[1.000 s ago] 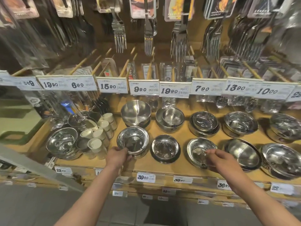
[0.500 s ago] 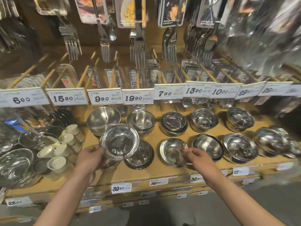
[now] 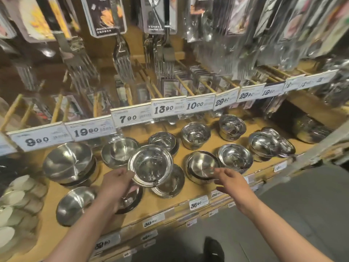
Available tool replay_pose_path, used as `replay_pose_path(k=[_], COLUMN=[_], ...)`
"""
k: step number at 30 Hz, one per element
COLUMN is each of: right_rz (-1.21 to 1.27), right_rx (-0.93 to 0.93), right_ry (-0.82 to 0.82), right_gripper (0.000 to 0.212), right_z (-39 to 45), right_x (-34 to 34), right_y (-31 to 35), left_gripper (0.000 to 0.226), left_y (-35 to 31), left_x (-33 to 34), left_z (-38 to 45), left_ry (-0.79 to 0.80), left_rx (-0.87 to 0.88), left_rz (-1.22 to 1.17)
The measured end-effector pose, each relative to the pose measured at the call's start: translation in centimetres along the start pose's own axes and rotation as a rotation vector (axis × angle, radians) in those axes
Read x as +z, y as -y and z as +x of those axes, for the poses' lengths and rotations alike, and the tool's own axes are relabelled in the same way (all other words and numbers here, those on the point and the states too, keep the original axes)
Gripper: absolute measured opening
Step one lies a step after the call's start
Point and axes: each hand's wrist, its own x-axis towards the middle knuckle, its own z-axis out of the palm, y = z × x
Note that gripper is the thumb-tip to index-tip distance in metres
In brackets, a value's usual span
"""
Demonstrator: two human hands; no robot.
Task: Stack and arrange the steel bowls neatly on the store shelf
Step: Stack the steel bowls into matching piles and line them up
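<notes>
A: Where can the right hand (image 3: pixel 229 181) pass?
B: Bare shelf (image 3: pixel 207 143) lies beyond it, a lane between 2 rows of bowls. Directly under the fingers sits a black-rimmed bowl (image 3: pixel 203 166).
A: And the left hand (image 3: pixel 115 183)?
B: Hemmed in (its lifted bowl (image 3: pixel 150 165) overhangs another (image 3: pixel 169 183)); price tags (image 3: pixel 130 118) hang low above.

Wooden store shelf (image 3: pixel 211 146), white price tags (image 3: pixel 130 118) — packaged forks (image 3: pixel 122 63) hanging above, grey floor (image 3: pixel 302 214)
</notes>
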Motion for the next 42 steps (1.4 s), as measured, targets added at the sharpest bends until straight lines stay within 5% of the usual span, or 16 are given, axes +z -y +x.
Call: replay_pose_path(k=[14, 23, 28, 33, 38, 42], right_rz=[0.014, -0.229, -0.343, -0.375, -0.533, -0.570], right_rx=[-0.012, -0.143, -0.197, -0.220, -0.233, -0.251], right_ry=[0.119, 0.164, 0.213, 0.236, 0.300, 0.254], right_gripper=[0.023, 0.013, 0.048, 0.022, 0.036, 0.033], right_z=[9.9, 20.5, 24.7, 27.9, 29.7, 30.3], right_x=[-4.1, -6.9, -6.2, -4.4, -2.5, -2.1], right_y=[0.5, 3.8, 4.8, 5.4, 5.5, 5.4], left_gripper=[0.015, 0.010, 0.013, 0.012, 0.029, 0.021], left_y=[-1.2, -0.5, 0.8, 2.3, 3.4, 3.8], left_x=[7.1, 12.0, 13.1, 12.8, 12.3, 11.7], left_z=[1.8, 2.7, 1.4, -0.2, -2.0, -3.2], left_ry=[-0.062, -0.230, -0.259, -0.362, -0.434, -0.476], left_rx=[0.018, -0.011, -0.054, -0.074, -0.095, -0.094], left_rz=[0.070, -0.037, -0.069, -0.063, -0.046, -0.080])
